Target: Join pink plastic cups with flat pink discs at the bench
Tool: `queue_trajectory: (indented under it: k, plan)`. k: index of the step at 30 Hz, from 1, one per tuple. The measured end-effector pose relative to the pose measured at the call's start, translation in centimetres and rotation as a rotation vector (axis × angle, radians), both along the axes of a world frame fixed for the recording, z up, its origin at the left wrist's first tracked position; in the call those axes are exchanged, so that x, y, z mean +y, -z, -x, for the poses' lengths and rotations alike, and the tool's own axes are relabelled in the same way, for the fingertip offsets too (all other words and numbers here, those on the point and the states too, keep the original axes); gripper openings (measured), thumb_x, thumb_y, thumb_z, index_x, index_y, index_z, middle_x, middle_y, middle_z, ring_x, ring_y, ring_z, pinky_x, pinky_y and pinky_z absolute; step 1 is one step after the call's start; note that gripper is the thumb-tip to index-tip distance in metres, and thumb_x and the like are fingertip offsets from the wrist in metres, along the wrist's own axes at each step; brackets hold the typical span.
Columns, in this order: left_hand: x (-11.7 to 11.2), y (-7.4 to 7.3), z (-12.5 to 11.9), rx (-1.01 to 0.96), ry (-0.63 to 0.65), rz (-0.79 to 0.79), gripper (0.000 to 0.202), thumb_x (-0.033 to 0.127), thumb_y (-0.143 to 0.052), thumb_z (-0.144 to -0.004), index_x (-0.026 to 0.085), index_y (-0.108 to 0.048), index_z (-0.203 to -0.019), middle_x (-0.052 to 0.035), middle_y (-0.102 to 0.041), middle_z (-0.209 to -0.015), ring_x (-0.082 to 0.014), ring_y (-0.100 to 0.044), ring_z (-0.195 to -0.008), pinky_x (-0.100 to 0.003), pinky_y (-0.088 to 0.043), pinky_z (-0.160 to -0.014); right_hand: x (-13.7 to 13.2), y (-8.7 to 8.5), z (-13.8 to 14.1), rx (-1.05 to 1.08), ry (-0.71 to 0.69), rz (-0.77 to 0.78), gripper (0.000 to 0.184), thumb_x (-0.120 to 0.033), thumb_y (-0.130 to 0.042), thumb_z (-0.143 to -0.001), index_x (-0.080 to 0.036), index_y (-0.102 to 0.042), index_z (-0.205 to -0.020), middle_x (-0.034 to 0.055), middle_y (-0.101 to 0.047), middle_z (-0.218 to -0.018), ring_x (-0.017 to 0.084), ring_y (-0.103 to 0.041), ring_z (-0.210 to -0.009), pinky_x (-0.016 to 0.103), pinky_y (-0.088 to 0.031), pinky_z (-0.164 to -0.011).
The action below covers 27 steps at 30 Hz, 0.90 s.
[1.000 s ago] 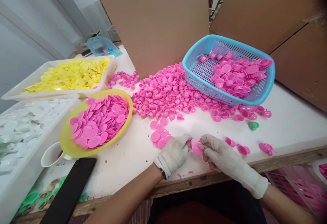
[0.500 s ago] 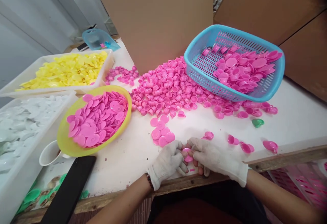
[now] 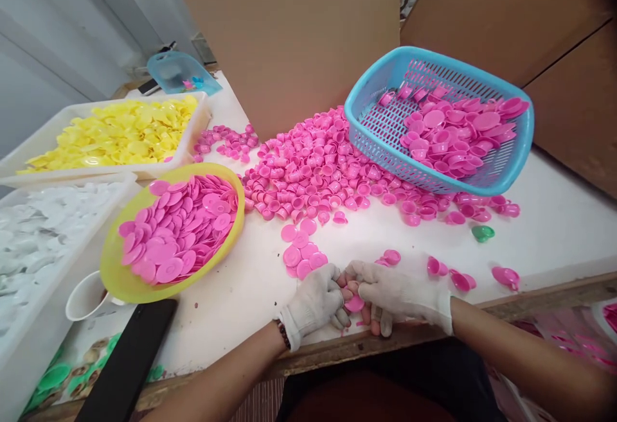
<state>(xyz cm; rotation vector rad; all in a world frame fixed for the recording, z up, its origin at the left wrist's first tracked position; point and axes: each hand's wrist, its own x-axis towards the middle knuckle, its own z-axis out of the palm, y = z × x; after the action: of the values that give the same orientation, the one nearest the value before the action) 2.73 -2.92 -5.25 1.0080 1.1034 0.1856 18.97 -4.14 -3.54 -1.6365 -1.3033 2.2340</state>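
Note:
At the table's near edge, my left hand (image 3: 318,300) and my right hand (image 3: 393,295) meet, both in white gloves with bare fingertips. Between them they pinch a small pink plastic saucer (image 3: 355,304), partly covered by the fingers. Just beyond the left hand lies a group of pink saucers (image 3: 299,248) on the white tabletop. A pink toy cup (image 3: 390,257) lies just past my right hand. Farther right, several pink cups (image 3: 463,279) rest in pairs, some tipped over. Small pink scraps lie under the hands.
A yellow bowl (image 3: 110,261) of pink saucers sits left, beside trays of yellow pieces (image 3: 125,130) and white pieces (image 3: 43,236). Pink cups (image 3: 313,171) are heaped mid-table, under a blue basket (image 3: 359,130). A black phone (image 3: 130,358), white cup (image 3: 87,297) and cardboard boxes (image 3: 299,36) stand around.
The pink saucer has tilted between my fingers, and the right hand's fingers have closed farther over it. The whole view has shifted slightly; the things on the table stay put.

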Motion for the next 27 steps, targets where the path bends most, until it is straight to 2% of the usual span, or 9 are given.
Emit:
queue_trajectory:
  k: [6,11,16,20,23,25,27]
  plan:
    - [-0.1,-0.4,-0.2,0.024,0.013,-0.03,0.022,0.032,-0.055,-0.079,0.019,-0.037,-0.079,0.0076,-0.05,-0.051,-0.0093,-0.054,-0.038,-0.019,-0.044,-0.038,-0.5,-0.2,0.8,-0.119,0.029,-0.101,0.012,-0.02,-0.033,-0.087,-0.021,-0.043,-0.094,-0.0074,-0.052,-0.045,0.008,-0.049,-0.031,0.014,-0.038,-0.031]
    - [-0.1,-1.3,0.4,0.027,0.141,-0.141,0.021,0.023,-0.058,-0.073,0.019,-0.04,-0.082,0.0038,-0.056,-0.064,-0.0088,-0.056,-0.046,-0.02,-0.047,-0.044,-0.9,-0.1,0.9,-0.128,0.044,-0.204,0.009,-0.023,-0.035,-0.088,-0.022,-0.044,-0.088,-0.0079,-0.051,-0.045,0.007,-0.046,-0.03,0.014,-0.033,-0.029]
    - [0.0,-1.3,0.0,0.166,0.173,-0.206,0.022,0.019,-0.058,-0.069,0.02,-0.04,-0.081,0.0053,-0.053,-0.064,-0.0082,-0.052,-0.044,-0.02,-0.041,-0.041,-0.7,0.2,0.8,-0.103,0.045,-0.166,0.007,-0.029,-0.039,-0.088,-0.023,-0.043,-0.087,-0.0049,-0.054,-0.053,0.009,-0.048,-0.034,0.018,-0.035,-0.034]
    - [-0.2,-1.3,-0.2,0.305,0.237,-0.474,0.018,0.017,-0.06,-0.065,0.018,-0.047,-0.078,0.0027,-0.055,-0.065,-0.0109,-0.052,-0.053,-0.022,-0.039,-0.048,-1.0,0.9,1.0,-0.064,0.062,-0.181,0.012,-0.034,-0.039,-0.09,-0.024,-0.044,-0.087,-0.0026,-0.056,-0.053,0.008,-0.047,-0.036,0.022,-0.038,-0.042]
    - [-0.6,-1.6,0.6,0.37,0.276,-0.655,0.015,0.022,-0.061,-0.069,0.018,-0.052,-0.08,0.0012,-0.057,-0.067,-0.0135,-0.051,-0.058,-0.025,-0.039,-0.052,-1.2,1.2,1.0,-0.038,0.061,-0.249,0.013,-0.036,-0.043,-0.089,-0.024,-0.045,-0.084,-0.0027,-0.053,-0.048,0.009,-0.046,-0.035,0.022,-0.036,-0.043]
    - [-0.7,-2.0,1.5,0.421,0.288,-0.764,0.012,0.026,-0.058,-0.075,0.019,-0.053,-0.084,0.0017,-0.056,-0.065,-0.0143,-0.051,-0.059,-0.026,-0.04,-0.056,-1.0,0.7,0.5,-0.034,0.059,-0.315,0.013,-0.034,-0.044,-0.088,-0.023,-0.046,-0.08,-0.003,-0.051,-0.046,0.009,-0.045,-0.034,0.02,-0.033,-0.041]
    - [-0.3,-2.4,2.3,0.516,0.279,-0.907,0.009,0.026,-0.053,-0.081,0.019,-0.054,-0.087,0.0009,-0.056,-0.069,-0.0152,-0.053,-0.064,-0.027,-0.041,-0.062,-0.4,-0.7,-0.6,-0.022,0.148,-0.393,0.009,-0.03,-0.044,-0.085,-0.023,-0.045,-0.08,-0.0033,-0.052,-0.048,0.01,-0.047,-0.035,0.019,-0.032,-0.039]
